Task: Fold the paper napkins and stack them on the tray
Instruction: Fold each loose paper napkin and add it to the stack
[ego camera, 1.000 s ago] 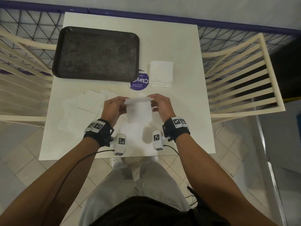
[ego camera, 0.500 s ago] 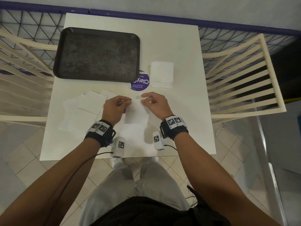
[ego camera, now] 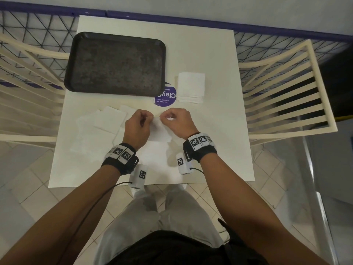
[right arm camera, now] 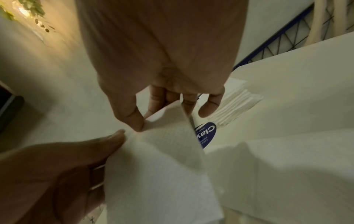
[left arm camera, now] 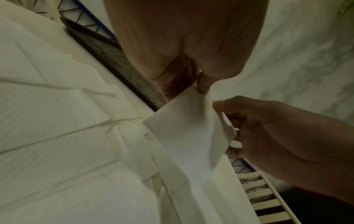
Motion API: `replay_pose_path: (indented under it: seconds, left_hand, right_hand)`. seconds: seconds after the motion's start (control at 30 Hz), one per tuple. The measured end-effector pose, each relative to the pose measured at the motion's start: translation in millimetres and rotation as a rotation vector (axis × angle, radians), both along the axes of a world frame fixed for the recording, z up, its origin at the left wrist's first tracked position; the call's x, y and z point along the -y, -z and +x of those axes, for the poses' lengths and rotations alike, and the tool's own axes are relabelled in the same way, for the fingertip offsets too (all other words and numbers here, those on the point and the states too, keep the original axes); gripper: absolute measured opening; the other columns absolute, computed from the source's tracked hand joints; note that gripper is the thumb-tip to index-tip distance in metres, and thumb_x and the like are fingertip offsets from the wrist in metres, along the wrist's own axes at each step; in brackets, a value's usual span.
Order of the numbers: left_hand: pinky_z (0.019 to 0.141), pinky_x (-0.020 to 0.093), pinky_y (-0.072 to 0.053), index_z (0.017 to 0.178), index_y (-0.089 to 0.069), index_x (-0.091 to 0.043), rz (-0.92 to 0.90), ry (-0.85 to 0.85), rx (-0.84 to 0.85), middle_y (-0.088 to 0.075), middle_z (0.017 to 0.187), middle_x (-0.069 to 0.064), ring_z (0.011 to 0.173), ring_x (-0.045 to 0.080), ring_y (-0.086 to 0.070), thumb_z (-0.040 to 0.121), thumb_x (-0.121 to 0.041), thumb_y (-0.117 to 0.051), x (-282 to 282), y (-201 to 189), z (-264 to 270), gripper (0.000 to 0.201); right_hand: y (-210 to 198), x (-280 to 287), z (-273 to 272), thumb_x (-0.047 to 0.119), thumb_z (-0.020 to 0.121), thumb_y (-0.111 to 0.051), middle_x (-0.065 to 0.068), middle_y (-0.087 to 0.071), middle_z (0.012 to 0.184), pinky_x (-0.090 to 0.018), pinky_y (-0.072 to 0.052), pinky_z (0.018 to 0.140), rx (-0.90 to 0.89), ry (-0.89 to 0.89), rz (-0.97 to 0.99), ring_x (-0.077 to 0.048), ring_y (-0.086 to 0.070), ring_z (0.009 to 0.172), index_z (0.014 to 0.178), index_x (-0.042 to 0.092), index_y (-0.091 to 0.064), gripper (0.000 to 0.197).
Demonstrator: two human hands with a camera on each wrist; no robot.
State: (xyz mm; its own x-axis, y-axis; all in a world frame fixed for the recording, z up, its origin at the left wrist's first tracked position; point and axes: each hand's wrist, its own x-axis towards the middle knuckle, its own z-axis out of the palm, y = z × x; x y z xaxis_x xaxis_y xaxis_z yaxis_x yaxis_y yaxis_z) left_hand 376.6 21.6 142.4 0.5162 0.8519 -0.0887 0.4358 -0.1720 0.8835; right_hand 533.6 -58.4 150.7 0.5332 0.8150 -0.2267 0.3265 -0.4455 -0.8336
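Note:
A white paper napkin (ego camera: pixel 159 131) hangs between both hands just above the table's middle. My left hand (ego camera: pixel 142 121) pinches its top edge from the left, and my right hand (ego camera: pixel 172 119) pinches the same edge from the right, close together. In the left wrist view the napkin (left arm camera: pixel 184 136) droops below the left hand's fingertips (left arm camera: pixel 203 86). In the right wrist view the thumb and fingers (right arm camera: pixel 138 121) pinch the napkin (right arm camera: pixel 164 159). The dark tray (ego camera: pixel 114 62) lies bare at the back left.
Several unfolded napkins (ego camera: pixel 99 129) are spread on the white table (ego camera: pixel 219 150) left of my hands. A neat stack of napkins (ego camera: pixel 191 87) sits at the back right, beside a round purple sticker (ego camera: pixel 166 97). Cream slatted chairs (ego camera: pixel 282 88) flank both sides.
The hands have drawn closer together along the napkin's top edge and moved slightly away from me. The napkin, first held wide and flat, now hangs narrower between them.

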Motion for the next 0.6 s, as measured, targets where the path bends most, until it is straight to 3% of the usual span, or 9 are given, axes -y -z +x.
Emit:
replay_pose_path:
  seconds: [0.07,0.2,0.33,0.5,0.6]
  left_hand:
    - [0.074,0.0,-0.041,0.107,-0.062,-0.011,0.0,-0.049,0.018,-0.068,0.102,-0.002,0.088,0.009,-0.062,0.103,-0.012,-0.056,-1.2,0.5,-2.3,0.007]
    - [0.073,0.002,-0.04,0.109,-0.059,-0.01,0.022,-0.037,0.023,-0.066,0.105,-0.001,0.094,0.016,-0.06,0.105,-0.013,-0.052,-2.5,3.3,-4.0,0.009]
    - [0.073,0.003,-0.038,0.111,-0.057,-0.009,0.043,-0.02,0.021,-0.065,0.103,-0.001,0.091,0.017,-0.059,0.106,-0.015,-0.049,-0.3,6.2,-2.9,0.011]
    - [0.074,0.001,-0.038,0.113,-0.056,-0.008,0.036,-0.051,0.018,-0.064,0.104,-0.001,0.094,0.017,-0.059,0.107,-0.014,-0.048,2.4,5.1,-0.3,0.012]
    - [0.074,0.0,-0.038,0.115,-0.055,-0.005,0.031,-0.073,0.003,-0.063,0.104,0.0,0.094,0.018,-0.058,0.107,-0.013,-0.047,1.3,4.6,1.7,0.014]
  right_hand:
    - [-2.8,5.8,8.7,0.022,0.084,-0.076,0.009,-0.072,0.081,-0.028,-0.053,0.081,-0.04,0.019,0.009,-0.006,-0.061,0.075,0.087,0.02,-0.078,0.004]
    - [-3.9,12.4,22.3,0.021,0.086,-0.076,0.002,-0.073,0.08,-0.03,-0.055,0.077,-0.126,0.031,0.013,-0.009,-0.061,0.07,0.087,0.019,-0.078,0.003]
    - [-5.8,10.4,23.1,0.015,0.085,-0.077,0.006,-0.072,0.075,-0.022,-0.051,0.071,-0.131,0.099,0.055,0.0,-0.06,0.06,0.087,0.016,-0.078,0.003]
    - [-0.3,8.6,15.7,0.02,0.086,-0.076,0.002,-0.073,0.079,-0.036,-0.057,0.08,-0.174,0.174,0.062,-0.009,-0.062,0.067,0.087,0.023,-0.076,0.004]
    - [-0.6,9.7,10.2,0.032,0.088,-0.073,0.001,-0.072,0.08,-0.034,-0.055,0.081,-0.205,0.166,0.014,-0.019,-0.067,0.076,0.096,0.025,-0.07,0.01]
